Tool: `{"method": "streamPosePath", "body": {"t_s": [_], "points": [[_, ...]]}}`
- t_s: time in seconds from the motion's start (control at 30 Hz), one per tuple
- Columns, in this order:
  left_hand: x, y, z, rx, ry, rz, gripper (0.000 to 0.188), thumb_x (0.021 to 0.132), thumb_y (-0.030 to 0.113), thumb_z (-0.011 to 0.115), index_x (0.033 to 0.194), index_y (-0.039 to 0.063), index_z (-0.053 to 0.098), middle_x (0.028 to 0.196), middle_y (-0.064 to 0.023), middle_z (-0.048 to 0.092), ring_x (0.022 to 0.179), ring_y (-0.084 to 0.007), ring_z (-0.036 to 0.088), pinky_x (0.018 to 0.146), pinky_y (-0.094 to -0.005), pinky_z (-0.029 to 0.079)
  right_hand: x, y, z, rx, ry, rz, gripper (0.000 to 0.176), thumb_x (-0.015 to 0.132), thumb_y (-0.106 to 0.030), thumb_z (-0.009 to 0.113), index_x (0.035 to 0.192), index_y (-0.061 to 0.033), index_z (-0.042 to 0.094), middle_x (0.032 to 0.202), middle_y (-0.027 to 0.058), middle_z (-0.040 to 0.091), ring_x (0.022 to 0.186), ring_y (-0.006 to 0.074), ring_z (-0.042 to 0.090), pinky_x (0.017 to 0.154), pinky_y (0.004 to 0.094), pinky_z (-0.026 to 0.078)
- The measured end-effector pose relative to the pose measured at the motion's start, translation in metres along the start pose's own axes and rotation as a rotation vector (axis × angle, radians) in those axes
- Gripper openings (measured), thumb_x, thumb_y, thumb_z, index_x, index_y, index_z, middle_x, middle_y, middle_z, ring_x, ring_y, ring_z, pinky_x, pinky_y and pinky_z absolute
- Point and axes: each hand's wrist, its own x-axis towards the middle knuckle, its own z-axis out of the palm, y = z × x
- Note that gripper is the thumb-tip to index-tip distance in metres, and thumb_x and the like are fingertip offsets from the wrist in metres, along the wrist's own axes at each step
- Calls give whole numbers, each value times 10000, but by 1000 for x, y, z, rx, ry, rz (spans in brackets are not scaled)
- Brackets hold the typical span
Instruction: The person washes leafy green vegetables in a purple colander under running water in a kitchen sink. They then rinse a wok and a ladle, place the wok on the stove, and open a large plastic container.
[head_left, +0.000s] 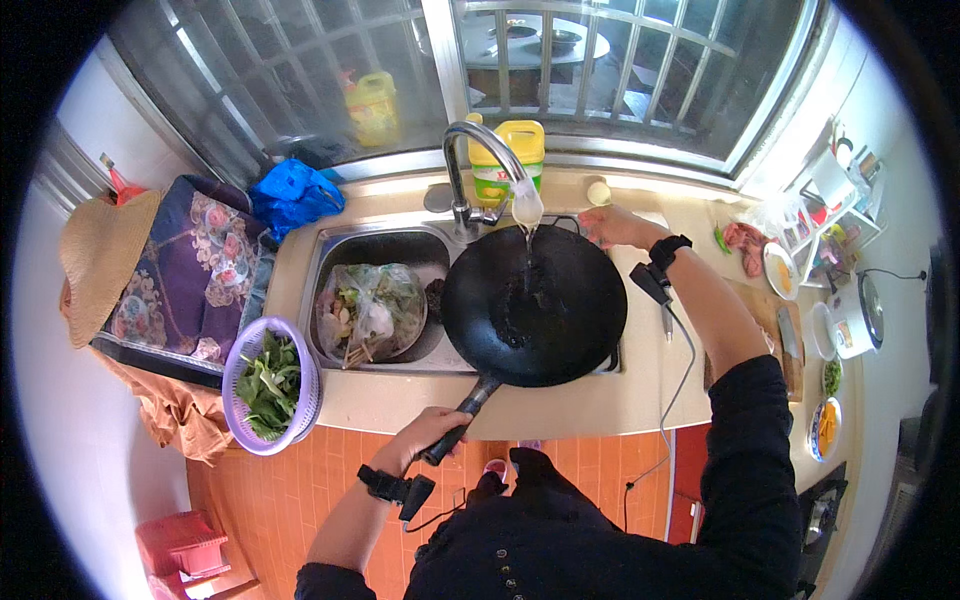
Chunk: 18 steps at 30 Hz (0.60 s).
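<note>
My left hand is closed around the black handle of a dark wok, which is over the right part of the steel sink. Water runs into the wok from a curved chrome faucet with a whitish piece on its spout. My right hand is at the wok's far right rim, beside a dark looped handle; whether the fingers grip anything is unclear. In the sink's left basin sits a bowl with a plastic bag of food scraps. A dark scrubber lies between bowl and wok.
A purple basket of leafy greens stands at the counter's left edge. Behind the faucet is a yellow jug. On the right are a cutting board with a cleaver, raw meat and plates. A cable hangs from each wrist.
</note>
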Motion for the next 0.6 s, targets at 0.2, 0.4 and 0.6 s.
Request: {"method": "streamPosePath", "body": {"t_s": [0.2,0.4,0.6], "points": [[-3,10,5,44,42,-66,306,876,300,544,876,-2,589,718,-52,610,538,-116,583,494,-239,493,89,12,4,827,-276,-57,438,945,-259,431,1321,-46,364,1289,88,460,1054,217,517,912,385,446],[-2,13,3,-31,28,-95,291,866,303,573,884,12,583,718,-32,597,547,-110,586,503,-221,496,175,9,29,830,-436,-46,657,906,-521,412,1346,-38,340,1326,75,436,1195,199,414,1003,393,323],[0,13,3,-25,44,-108,291,864,306,578,883,16,579,717,-27,596,547,-101,576,505,-219,493,187,-14,32,956,-717,-274,737,891,-596,359,1373,-41,310,1406,68,355,1277,179,338,1046,395,255]]}}
